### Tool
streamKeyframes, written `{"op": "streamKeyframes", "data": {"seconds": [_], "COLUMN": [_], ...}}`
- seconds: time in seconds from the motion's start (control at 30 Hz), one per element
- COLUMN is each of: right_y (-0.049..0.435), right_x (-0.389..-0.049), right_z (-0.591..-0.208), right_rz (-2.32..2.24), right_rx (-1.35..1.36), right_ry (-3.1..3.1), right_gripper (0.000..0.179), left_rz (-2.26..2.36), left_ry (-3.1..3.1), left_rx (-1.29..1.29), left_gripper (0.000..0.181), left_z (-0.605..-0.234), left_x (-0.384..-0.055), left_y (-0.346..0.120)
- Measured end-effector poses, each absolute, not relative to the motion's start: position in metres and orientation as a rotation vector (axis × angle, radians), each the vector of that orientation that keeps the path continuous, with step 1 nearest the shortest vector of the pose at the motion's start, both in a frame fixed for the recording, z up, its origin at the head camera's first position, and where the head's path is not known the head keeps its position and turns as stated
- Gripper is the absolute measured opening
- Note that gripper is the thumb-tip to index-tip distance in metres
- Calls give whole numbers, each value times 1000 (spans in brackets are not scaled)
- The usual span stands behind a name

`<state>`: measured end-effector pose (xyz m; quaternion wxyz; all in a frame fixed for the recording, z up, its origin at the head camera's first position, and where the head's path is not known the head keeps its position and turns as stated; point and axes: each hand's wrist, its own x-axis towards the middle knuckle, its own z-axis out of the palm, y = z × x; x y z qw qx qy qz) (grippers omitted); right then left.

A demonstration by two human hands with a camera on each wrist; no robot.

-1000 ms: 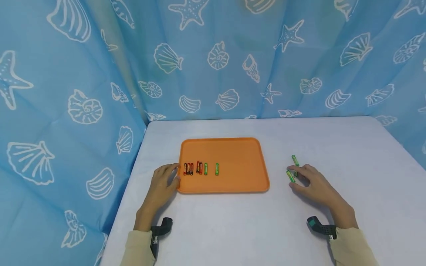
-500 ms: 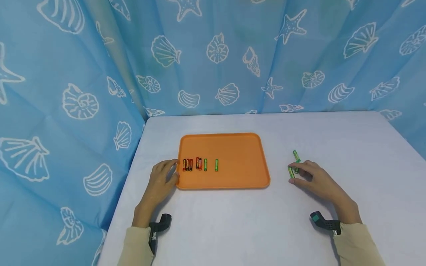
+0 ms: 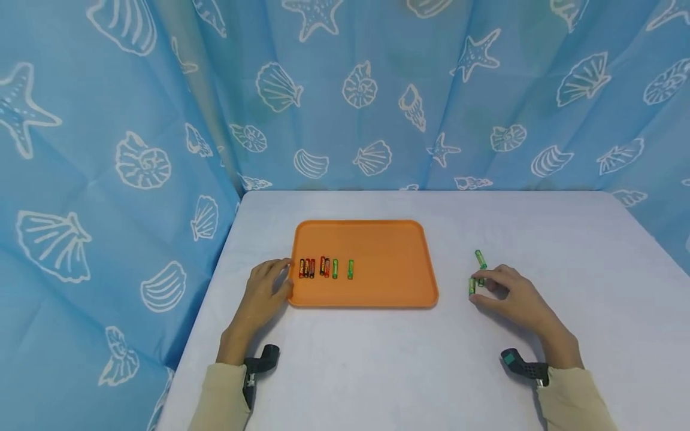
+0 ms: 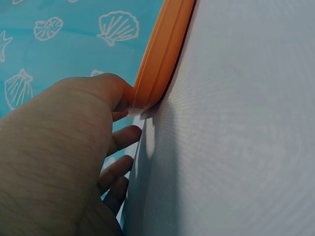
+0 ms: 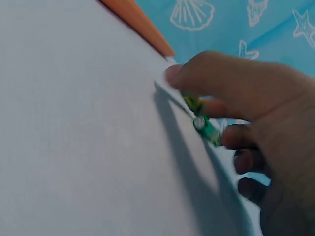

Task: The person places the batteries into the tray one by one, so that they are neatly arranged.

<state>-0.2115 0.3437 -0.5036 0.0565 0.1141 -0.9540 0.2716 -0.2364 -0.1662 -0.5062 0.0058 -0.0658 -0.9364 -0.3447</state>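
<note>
At the left, my left hand (image 3: 265, 294) touches the rim of an orange tray (image 3: 377, 293) with thumb and index finger, the other fingers loosely bent below. Over the table on the right, my right hand (image 3: 509, 296) pinches a small green battery (image 3: 472, 286) between thumb and index fingertips. Another green battery (image 3: 481, 259) lies just beyond that hand, and a third (image 3: 481, 281) is partly hidden by its fingers. In the right wrist view, green batteries (image 5: 207, 131) show behind the thumb, blurred.
On the tray's left half stand in a row several red-and-black batteries (image 3: 306, 268) and two green batteries (image 3: 335, 269). A white cloth covers the table (image 3: 377, 359). A blue curtain (image 3: 388, 131) with shell prints hangs behind and at the left.
The green battery at my right fingertips has turned from slanted to nearly straight, pointing away from me. My left hand stays at the tray's rim; the head view has shifted slightly.
</note>
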Motion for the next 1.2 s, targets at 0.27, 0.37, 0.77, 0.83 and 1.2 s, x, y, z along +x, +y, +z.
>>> {"op": "streamKeyframes", "data": {"seconds": [0.27,0.37,0.77,0.83,1.2], "right_y": [322,307,242,236,208], "right_x": [-214,-218,-236,-237,-244], "right_z": [-493,-490,-482,-483,-489], "right_rz": [905,911,938,936,932], "right_rx": [394,417,639,662,750], "right_ry": [-2661,-2673,-2738,-2750,-2731], "right_gripper": [35,35,41,40,42], "left_rz": [-1094,-1084,-1047,-1053,-1055], "left_ry": [-2915,-2927,-2925,-2918,-2916], "left_rx": [-202,-191,-152,-148,-162], "left_gripper": [50,50,49,49,48], "left_z": [-506,-507,-507,-507,-507], "left_x": [-237,-237,-237,-237,-237], "left_y": [-165,-164,-164,-164,-165]}}
